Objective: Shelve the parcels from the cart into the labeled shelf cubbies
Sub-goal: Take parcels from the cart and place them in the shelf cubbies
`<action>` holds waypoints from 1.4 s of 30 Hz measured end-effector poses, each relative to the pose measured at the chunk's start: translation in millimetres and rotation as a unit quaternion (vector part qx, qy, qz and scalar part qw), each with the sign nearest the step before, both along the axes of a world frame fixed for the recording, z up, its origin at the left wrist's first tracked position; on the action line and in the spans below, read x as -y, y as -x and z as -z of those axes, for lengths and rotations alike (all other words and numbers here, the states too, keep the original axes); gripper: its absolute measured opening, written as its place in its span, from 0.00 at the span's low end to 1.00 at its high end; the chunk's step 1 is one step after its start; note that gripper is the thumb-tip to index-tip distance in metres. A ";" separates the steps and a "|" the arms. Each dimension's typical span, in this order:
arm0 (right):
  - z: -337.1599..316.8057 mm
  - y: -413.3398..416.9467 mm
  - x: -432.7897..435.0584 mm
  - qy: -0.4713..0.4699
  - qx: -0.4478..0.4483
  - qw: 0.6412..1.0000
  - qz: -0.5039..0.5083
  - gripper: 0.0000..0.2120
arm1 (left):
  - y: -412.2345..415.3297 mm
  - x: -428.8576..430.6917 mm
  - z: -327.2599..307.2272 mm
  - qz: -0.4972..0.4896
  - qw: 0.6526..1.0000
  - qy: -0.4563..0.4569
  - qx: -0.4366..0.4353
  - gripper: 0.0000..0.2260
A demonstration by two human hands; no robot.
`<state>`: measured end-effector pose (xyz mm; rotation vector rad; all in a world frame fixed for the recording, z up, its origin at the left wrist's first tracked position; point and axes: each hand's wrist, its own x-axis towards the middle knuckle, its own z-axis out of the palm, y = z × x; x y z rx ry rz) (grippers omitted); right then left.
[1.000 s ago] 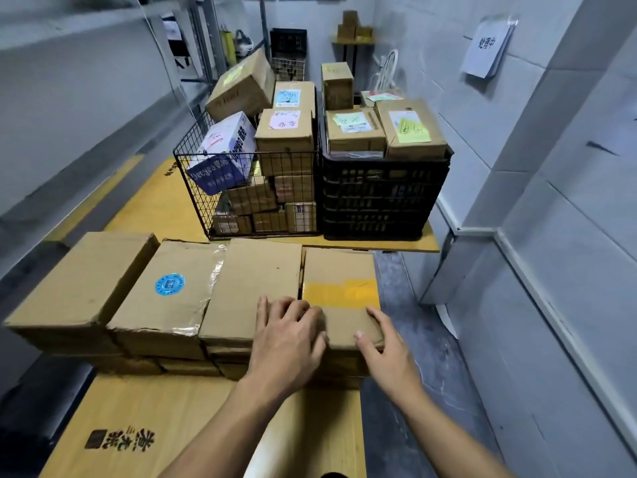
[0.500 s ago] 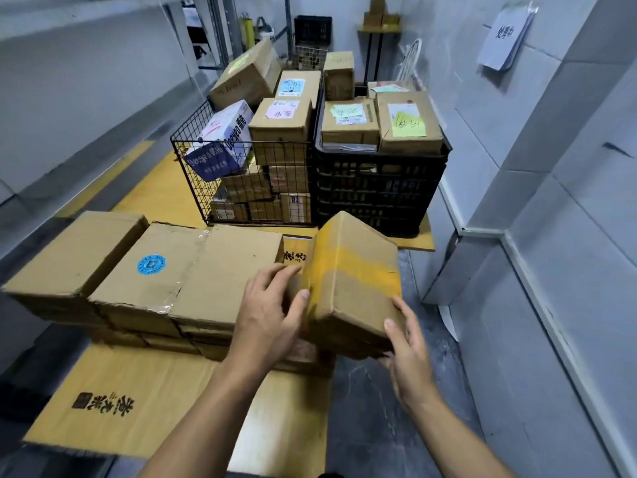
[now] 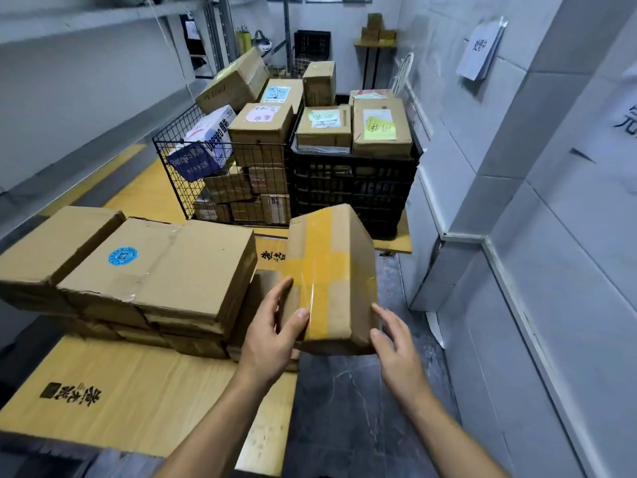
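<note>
Narrow grey-walled storeroom; yellow cart deck (image 3: 138, 384) at 7 o'clock, loaded with a stack of brown parcels (image 3: 193, 270) at 9 o'clock.

Step in hand, by judgement: lifting one parcel off the cart. Yellow-taped parcel (image 3: 331, 270) held tilted near centre frame, clear of the stack and just beside it at 3 o'clock, over bare floor.

Gripped by left hand (image 3: 272, 339) at near-left corner, thumb on the taped face, fingers along the left side. Braced by right hand (image 3: 396, 350) at 5 o'clock, fingers straight against near-right corner, not wrapped round.

Next, probably: turn parcel to find its label, match to a cubby, carry across. Likely calls for a firmer right-side hold first.

No label seen on the visible face; underside hidden. Shelf (image 3: 86, 15) at 10 o'clock cut off by frame edge; no cubby labels in view. Notes atop wire basket (image 3: 179, 174) and black crate (image 3: 355, 194) at 12 o'clock too small to read.
</note>
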<state>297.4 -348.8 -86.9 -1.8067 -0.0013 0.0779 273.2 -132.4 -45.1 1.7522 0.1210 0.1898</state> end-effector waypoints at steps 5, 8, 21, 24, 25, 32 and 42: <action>-10.2 -8.9 3.1 0.012 -0.022 1.000 0.008 0.13 | 4.7 16.0 -0.7 -0.005 0.989 -0.147 0.026 0.25; -19.5 -8.2 -1.9 -0.070 -0.047 0.996 -0.027 0.24 | 10.2 25.2 3.2 -0.016 0.982 -0.185 0.038 0.24; -26.0 -4.7 4.8 -0.237 -0.087 0.967 0.033 0.18 | 11.6 0.8 6.1 -0.026 0.999 -0.027 0.039 0.23; -20.4 -0.4 6.4 -0.299 -0.124 0.946 0.024 0.17 | 12.9 -1.5 15.4 -0.059 0.997 -0.043 -0.003 0.24; -18.6 0.6 7.3 -0.309 -0.130 0.942 0.017 0.17 | 15.0 -1.5 18.1 -0.055 0.998 -0.035 -0.015 0.24; -15.0 0.8 12.0 -0.182 -0.083 0.979 -0.042 0.19 | 30.0 -1.9 20.1 -0.054 0.998 0.013 -0.019 0.26; -37.8 -0.3 -6.0 -0.039 0.035 0.992 -0.118 0.27 | 66.5 -8.6 -3.3 -0.140 0.980 -0.136 0.044 0.26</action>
